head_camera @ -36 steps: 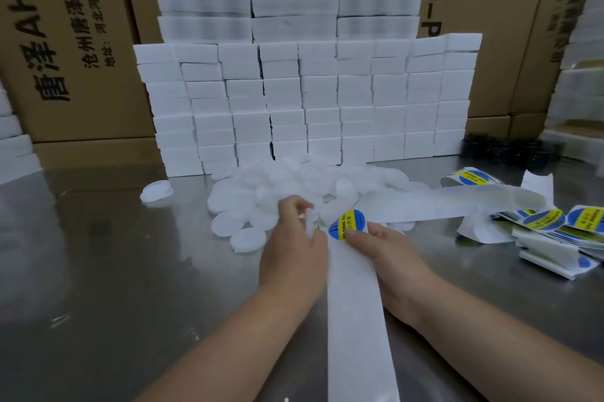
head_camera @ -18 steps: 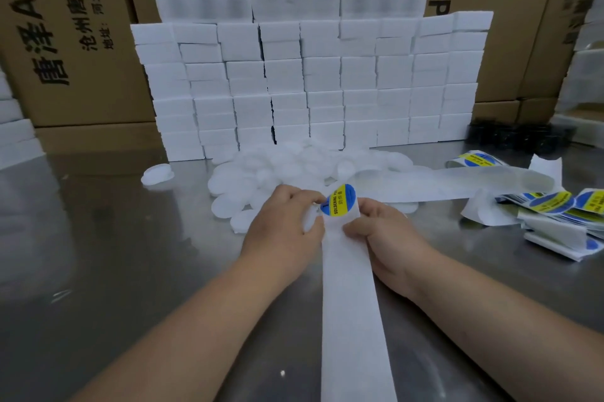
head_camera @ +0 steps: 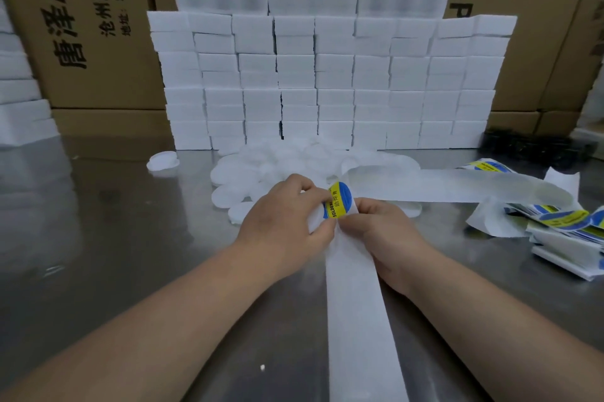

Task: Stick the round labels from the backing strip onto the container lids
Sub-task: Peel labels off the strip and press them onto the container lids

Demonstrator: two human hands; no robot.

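Note:
A round blue and yellow label [head_camera: 340, 202] stands at the bend of the white backing strip [head_camera: 356, 320], between my two hands. My left hand [head_camera: 284, 215] curls its fingers round a white lid [head_camera: 314, 221], mostly hidden, held against the label's left edge. My right hand [head_camera: 382, 231] pinches the backing strip just under the label. From there the strip runs toward me down the table and away to the right. A pile of white round lids [head_camera: 248, 172] lies just beyond my hands.
One lid [head_camera: 162, 161] lies apart at the left. Folded strip with more labels [head_camera: 562, 221] is heaped at the right. A wall of white foam blocks [head_camera: 327, 84] and cardboard boxes [head_camera: 91, 25] closes the back. Dark containers [head_camera: 523, 143] stand at the far right.
Both hands have drawn together around the label. The label has tipped up from flat on the strip to standing at the bend, against the lid in my left hand.

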